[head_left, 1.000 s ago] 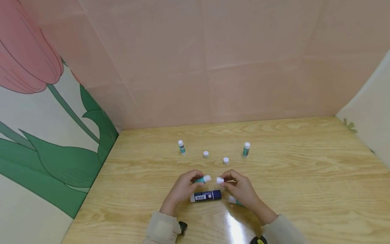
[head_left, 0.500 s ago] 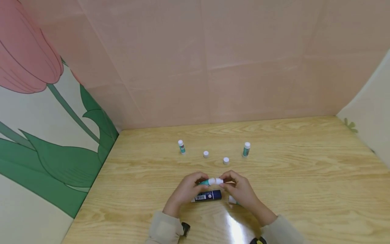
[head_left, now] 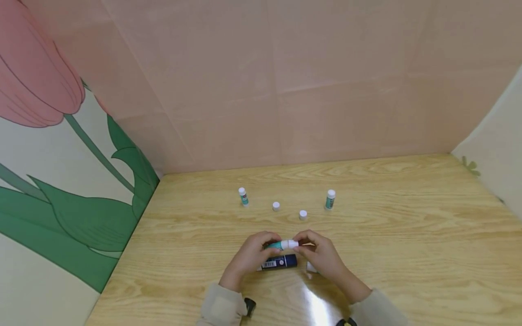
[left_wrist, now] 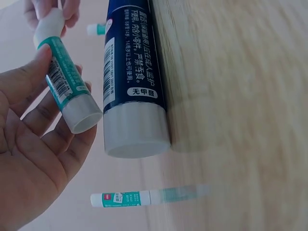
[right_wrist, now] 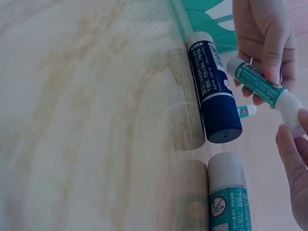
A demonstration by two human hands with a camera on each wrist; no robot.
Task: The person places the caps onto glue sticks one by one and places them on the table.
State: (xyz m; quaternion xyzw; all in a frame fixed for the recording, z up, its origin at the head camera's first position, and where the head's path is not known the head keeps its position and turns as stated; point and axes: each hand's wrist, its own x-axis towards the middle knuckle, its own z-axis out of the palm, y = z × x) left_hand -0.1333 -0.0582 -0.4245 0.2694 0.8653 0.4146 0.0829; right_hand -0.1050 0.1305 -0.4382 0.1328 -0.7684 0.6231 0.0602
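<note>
Above the surface, 1 green glue stick lies sideways, touching a white cap.
Left hand grips the stick, which points at the right hand; that hand pinches the cap.

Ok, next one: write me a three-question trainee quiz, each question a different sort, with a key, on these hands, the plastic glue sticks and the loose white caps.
1. True or false: the large navy-blue cylindrical glue stick lies on its side.
2. Which hand holds the small teal barrel with a barcode? A) left B) right C) neither
3. How many small round white caps sit between the two upright teal-and-white glue sticks?

Key: 1. True. 2. A, the left hand. 3. Two.
</note>
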